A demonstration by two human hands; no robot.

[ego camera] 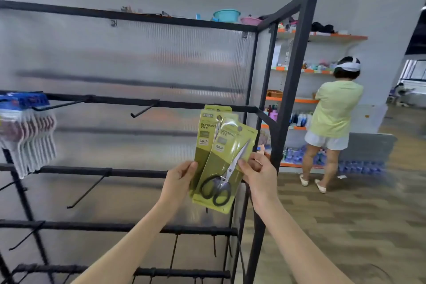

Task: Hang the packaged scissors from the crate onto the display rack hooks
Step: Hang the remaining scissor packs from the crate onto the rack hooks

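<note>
Your left hand (182, 177) and right hand (258, 174) pinched fanned scissors packs (219, 159). Behind them stood the display rack (147, 104).

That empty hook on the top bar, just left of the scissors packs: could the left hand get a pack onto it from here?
Probably yes. The empty hook sticks out bare, nothing hangs between it and the left hand, which grips the scissors packs just below and to its right.

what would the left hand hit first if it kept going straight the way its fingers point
Probably the green scissors packs it already grips; the left hand points up and right into them. Beyond them, likely the rack's black crossbar, though depth is unclear.
</note>
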